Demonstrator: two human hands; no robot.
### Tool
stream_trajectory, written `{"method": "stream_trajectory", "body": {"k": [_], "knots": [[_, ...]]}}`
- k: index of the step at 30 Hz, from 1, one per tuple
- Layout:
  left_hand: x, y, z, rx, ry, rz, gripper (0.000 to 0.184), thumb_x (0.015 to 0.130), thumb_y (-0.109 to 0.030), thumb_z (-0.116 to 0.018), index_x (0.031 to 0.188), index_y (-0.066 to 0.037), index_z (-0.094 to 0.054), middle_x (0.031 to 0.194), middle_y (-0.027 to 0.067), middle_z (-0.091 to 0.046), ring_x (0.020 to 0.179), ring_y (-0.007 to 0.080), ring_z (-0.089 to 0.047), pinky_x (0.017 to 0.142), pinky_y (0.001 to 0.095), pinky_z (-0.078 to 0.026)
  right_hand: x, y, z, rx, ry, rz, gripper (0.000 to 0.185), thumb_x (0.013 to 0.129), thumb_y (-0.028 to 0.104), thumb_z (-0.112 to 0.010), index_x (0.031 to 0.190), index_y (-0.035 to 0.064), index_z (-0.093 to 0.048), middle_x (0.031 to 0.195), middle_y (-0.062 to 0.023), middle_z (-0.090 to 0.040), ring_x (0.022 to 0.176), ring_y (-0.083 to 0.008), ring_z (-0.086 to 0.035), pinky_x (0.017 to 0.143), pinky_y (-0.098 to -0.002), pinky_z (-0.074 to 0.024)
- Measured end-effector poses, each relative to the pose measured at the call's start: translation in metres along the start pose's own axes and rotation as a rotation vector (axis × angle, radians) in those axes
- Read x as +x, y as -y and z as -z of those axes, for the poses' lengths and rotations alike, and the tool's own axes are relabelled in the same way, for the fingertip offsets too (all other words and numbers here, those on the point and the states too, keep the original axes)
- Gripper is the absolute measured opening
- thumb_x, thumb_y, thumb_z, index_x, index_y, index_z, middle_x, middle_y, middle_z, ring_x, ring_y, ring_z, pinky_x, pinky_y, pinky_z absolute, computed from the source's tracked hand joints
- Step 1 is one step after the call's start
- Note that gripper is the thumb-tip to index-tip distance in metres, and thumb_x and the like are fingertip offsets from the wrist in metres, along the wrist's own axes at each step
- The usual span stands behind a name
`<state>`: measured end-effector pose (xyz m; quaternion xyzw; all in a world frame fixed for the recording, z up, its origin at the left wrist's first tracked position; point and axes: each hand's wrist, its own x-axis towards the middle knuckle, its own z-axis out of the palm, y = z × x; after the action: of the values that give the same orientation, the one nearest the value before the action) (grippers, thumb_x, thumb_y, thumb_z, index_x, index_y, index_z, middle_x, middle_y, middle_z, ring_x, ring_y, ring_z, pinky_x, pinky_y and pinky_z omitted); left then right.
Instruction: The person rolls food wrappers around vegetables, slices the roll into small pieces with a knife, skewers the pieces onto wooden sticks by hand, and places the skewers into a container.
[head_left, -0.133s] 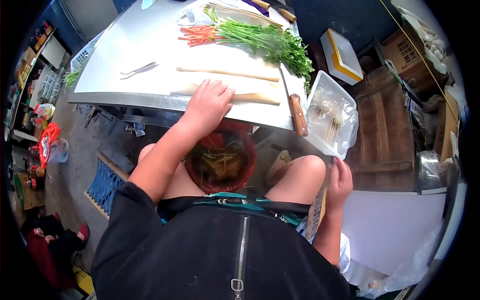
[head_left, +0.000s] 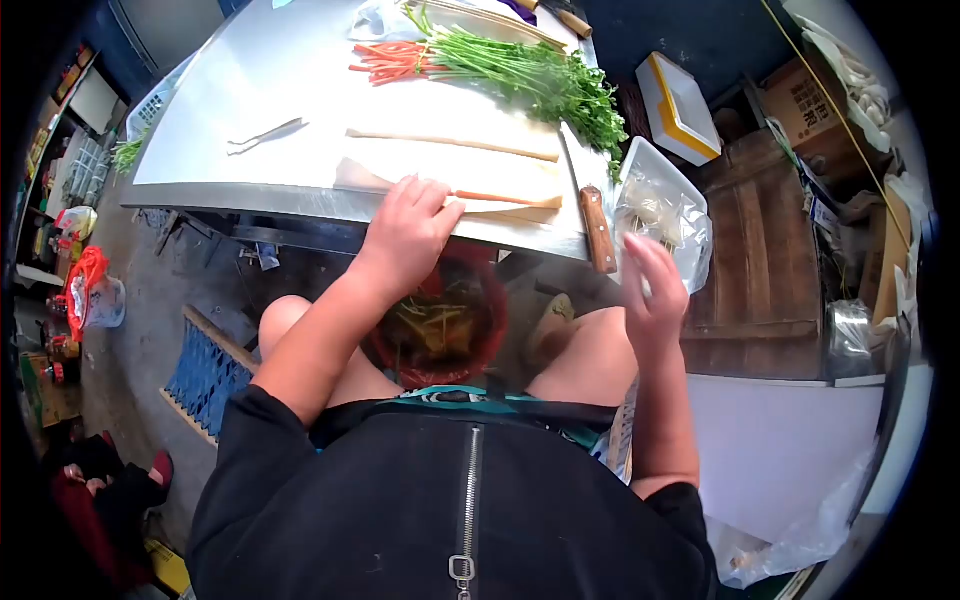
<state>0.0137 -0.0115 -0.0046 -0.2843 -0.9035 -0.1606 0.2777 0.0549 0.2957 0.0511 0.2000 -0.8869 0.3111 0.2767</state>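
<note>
My left hand point(head_left: 412, 225) is at the table's near edge, its fingers pressed together and bent over a long pale sheet point(head_left: 515, 192), its kind unclear. Beside the fingers, an orange strip point(head_left: 500, 199) shows along that sheet. A second pale sheet point(head_left: 460, 146) lies parallel behind it. My right hand point(head_left: 655, 285) is in the air over my right knee, holding nothing visible, with thumb and fingers apart. Closest to it are a knife with a wooden handle point(head_left: 598, 230) at the table's corner and a white plastic tray point(head_left: 690, 265).
Leafy green stalks point(head_left: 510, 65) and orange-red strips point(head_left: 390, 60) lie farther back. Metal tweezers point(head_left: 265, 135) rest at left. Below the table edge stands a red basin point(head_left: 485, 345) between my knees. Another person's red shoe point(head_left: 162, 468) shows at lower left.
My right hand has risen from beside my knee toward the knife handle. The left hand's fingers have bent more, and the orange strip now shows along the near sheet. The view has shifted slightly.
</note>
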Motion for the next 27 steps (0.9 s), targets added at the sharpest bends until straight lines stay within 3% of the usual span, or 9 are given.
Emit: {"method": "stream_trajectory", "body": {"k": [2,9,10,14,21,23,25,27], "knots": [[-0.007,-0.003,-0.007,-0.022,-0.059,-0.025,0.02,0.083,-0.008,-0.064,0.102,-0.002,-0.065,0.105,0.0124,-0.062,0.103,0.0298,-0.06,0.093,0.0418,-0.048,0.033,-0.002,-0.027,-0.055,0.051,0.126,0.022,0.086,0.001,-0.066,0.108,0.0026,-0.068,0.105,-0.0141,-0.068,0.093,-0.0305,-0.066,0.082,-0.0354,-0.0529],[-0.014,-0.006,-0.003,0.059,-0.066,-0.037,0.024,0.083,-0.013,-0.065,0.104,-0.004,-0.066,0.104,0.0126,-0.065,0.101,0.0299,-0.062,0.092,0.0408,-0.049,0.108,0.01,-0.091,-0.003,0.206,0.29,0.019,0.084,0.007,-0.067,0.103,0.0052,-0.07,0.103,-0.0118,-0.068,0.097,-0.032,-0.063,0.086,-0.0401,-0.0506],[-0.003,-0.009,-0.001,0.003,0.029,0.037,0.02,0.083,-0.014,-0.065,0.1,-0.006,-0.066,0.095,0.0101,-0.066,0.092,0.0272,-0.063,0.085,0.0394,-0.051,0.125,0.003,-0.102,-0.021,0.24,0.287,0.019,0.085,0.009,-0.066,0.103,0.0057,-0.071,0.104,-0.0117,-0.069,0.097,-0.0321,-0.063,0.087,-0.0403,-0.0503],[0.013,0.001,-0.001,-0.045,0.027,0.08,0.017,0.081,-0.014,-0.064,0.097,-0.007,-0.066,0.08,0.0044,-0.063,0.077,0.0232,-0.062,0.071,0.0368,-0.049,0.172,-0.015,-0.138,-0.03,0.36,0.178,0.017,0.086,0.013,-0.065,0.1,0.0061,-0.073,0.101,-0.0128,-0.069,0.099,-0.032,-0.064,0.088,-0.0399,-0.0506],[0.01,0.024,-0.003,-0.216,-0.137,0.123,0.018,0.079,-0.01,-0.065,0.097,-0.007,-0.067,0.078,0.0051,-0.062,0.074,0.0243,-0.06,0.067,0.0365,-0.05,0.225,-0.018,-0.189,-0.194,0.366,0.163,0.017,0.086,0.02,-0.066,0.097,0.0093,-0.074,0.091,-0.0142,-0.07,0.088,-0.0322,-0.067,0.08,-0.0411,-0.0525],[0.011,0.028,-0.002,-0.228,-0.125,0.146,0.018,0.078,-0.009,-0.067,0.096,-0.008,-0.067,0.076,0.005,-0.06,0.071,0.0243,-0.059,0.064,0.0359,-0.05,0.23,-0.01,-0.199,-0.113,0.611,-0.019,0.017,0.085,0.022,-0.067,0.093,0.0085,-0.075,0.084,-0.0164,-0.07,0.08,-0.0332,-0.067,0.075,-0.0409,-0.053],[0.009,0.031,-0.004,-0.267,-0.089,0.207,0.017,0.078,-0.009,-0.068,0.095,-0.008,-0.068,0.075,0.0047,-0.058,0.069,0.024,-0.058,0.062,0.0354,-0.05,0.24,-0.009,-0.207,-0.052,0.611,-0.082,0.018,0.085,0.022,-0.067,0.091,0.0068,-0.075,0.081,-0.0182,-0.069,0.077,-0.0346,-0.067,0.073,-0.0403,-0.0529],[0.008,0.033,-0.007,-0.284,-0.099,0.216,0.017,0.077,-0.009,-0.069,0.094,-0.008,-0.068,0.074,0.0046,-0.058,0.068,0.0241,-0.058,0.061,0.0356,-0.05,0.258,-0.012,-0.219,-0.05,0.381,0.09,0.018,0.084,0.022,-0.068,0.09,0.007,-0.075,0.083,-0.0185,-0.069,0.078,-0.0348,-0.067,0.072,-0.0404,-0.0527]]}}
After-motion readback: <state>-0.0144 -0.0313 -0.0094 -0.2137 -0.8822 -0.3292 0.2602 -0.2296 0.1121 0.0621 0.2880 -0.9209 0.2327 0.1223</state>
